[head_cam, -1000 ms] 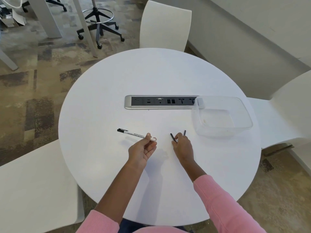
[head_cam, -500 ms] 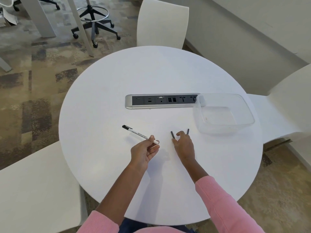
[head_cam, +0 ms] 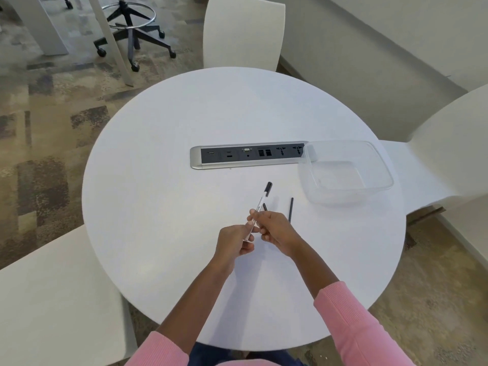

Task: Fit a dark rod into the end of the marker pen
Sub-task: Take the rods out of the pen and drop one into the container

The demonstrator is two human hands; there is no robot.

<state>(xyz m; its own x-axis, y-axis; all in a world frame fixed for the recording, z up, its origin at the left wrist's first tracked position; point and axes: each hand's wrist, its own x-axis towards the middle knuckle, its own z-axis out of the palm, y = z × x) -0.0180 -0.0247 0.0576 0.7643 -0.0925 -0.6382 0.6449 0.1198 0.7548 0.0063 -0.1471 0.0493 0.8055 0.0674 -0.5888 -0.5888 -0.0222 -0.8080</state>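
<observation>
A white marker pen (head_cam: 261, 199) with a black cap points up and away over the round white table (head_cam: 163, 207). My left hand (head_cam: 235, 243) grips its near end. My right hand (head_cam: 276, 228) has come in from the right, and its curled fingertips pinch the barrel just above my left hand. One dark rod (head_cam: 291, 210) lies free on the table, to the right of my right hand. The tip of a second dark rod (head_cam: 264, 206) shows just beyond my right knuckles. The rest of that rod is hidden behind the hand.
A clear plastic tub (head_cam: 346, 173) stands at the right, overlapping the end of a silver power strip (head_cam: 196, 158) set into the table's middle. White chairs (head_cam: 243, 33) stand around the table.
My left hand swung the pen from pointing left to pointing up and away, and lifted it. My right hand left the two rods and moved left onto the pen barrel.
</observation>
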